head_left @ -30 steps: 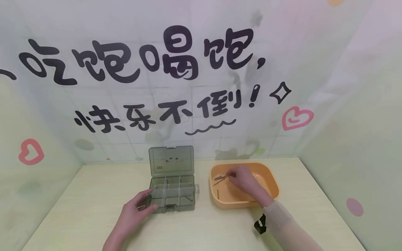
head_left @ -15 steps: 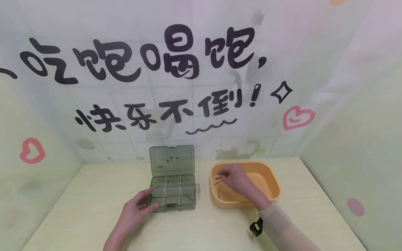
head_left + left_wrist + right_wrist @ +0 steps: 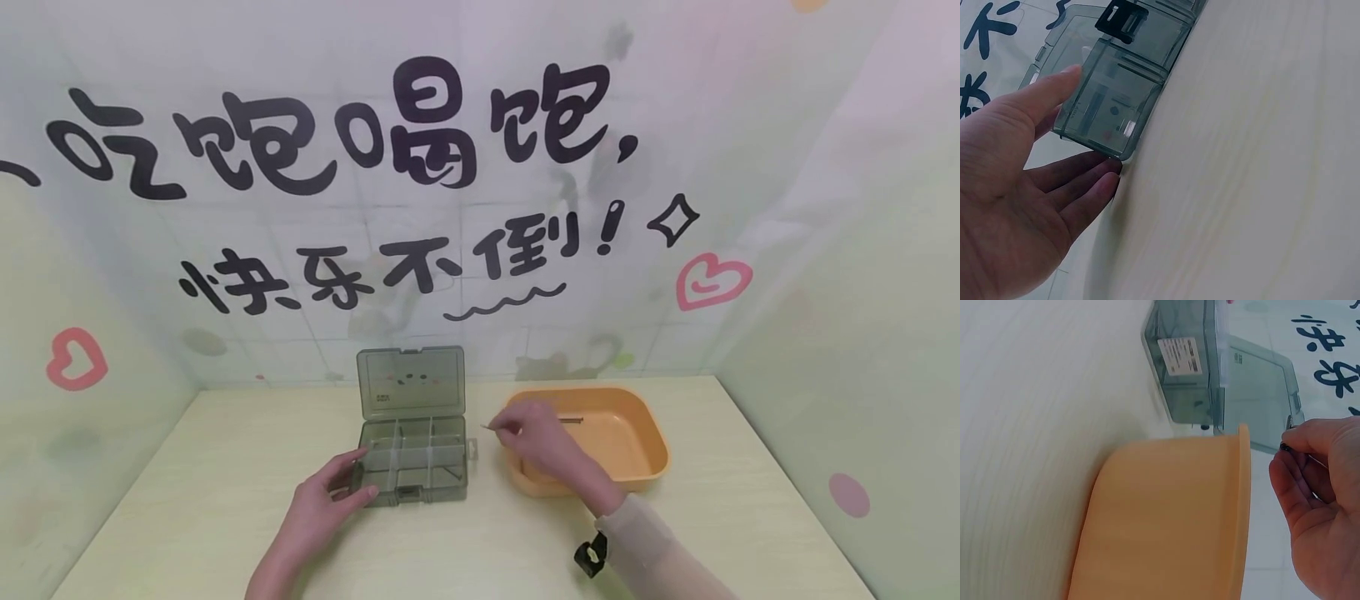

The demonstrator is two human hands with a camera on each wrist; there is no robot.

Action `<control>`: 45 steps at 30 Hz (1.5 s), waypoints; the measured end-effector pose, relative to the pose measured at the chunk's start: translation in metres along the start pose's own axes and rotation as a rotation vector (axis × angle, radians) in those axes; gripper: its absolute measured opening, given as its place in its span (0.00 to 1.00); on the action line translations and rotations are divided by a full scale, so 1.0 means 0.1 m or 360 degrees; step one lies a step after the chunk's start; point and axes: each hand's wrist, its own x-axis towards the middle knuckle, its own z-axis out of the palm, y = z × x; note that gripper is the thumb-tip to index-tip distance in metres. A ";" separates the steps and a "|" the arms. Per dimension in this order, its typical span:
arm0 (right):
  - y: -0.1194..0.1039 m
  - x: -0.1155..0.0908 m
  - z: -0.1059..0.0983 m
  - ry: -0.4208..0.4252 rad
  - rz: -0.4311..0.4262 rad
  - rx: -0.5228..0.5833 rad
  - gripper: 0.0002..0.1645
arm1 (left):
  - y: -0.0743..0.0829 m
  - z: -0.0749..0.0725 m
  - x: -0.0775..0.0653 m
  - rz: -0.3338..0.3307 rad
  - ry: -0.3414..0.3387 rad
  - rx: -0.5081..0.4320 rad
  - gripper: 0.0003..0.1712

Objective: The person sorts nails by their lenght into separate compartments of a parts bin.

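Note:
A grey translucent compartment box (image 3: 411,461) stands on the table with its lid (image 3: 411,383) raised. My left hand (image 3: 324,504) holds its left end, thumb at the front corner and fingers along the side; in the left wrist view the fingertips (image 3: 1110,181) reach the bottom corner. A screw (image 3: 452,472) lies in the front right compartment. Between thumb and fingers my right hand (image 3: 542,437) pinches a small screw (image 3: 1289,422), over the left rim of the orange bin (image 3: 637,433). Long thin screws (image 3: 572,421) lie inside the bin, partly hidden by the hand.
The bin stands right of the box, with a narrow strip of table (image 3: 487,483) between them. A printed backdrop (image 3: 420,208) rises behind the table, and side panels close in on both sides. A black strap piece (image 3: 591,556) hangs at the right sleeve.
My right hand has risen from inside the bin and moved left to its rim, with a screw between its fingertips. The left hand and the box have stayed put.

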 end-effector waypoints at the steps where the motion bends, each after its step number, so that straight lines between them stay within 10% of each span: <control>1: -0.02 0.00 0.02 -0.0010 0.0002 0.0008 0.10 | 0.00 0.00 0.00 0.0004 0.0000 -0.0004 0.37; 45: -0.28 0.10 0.63 -0.0118 -0.0011 -0.0037 0.05 | -0.01 0.00 0.00 0.0003 0.0000 -0.0028 0.36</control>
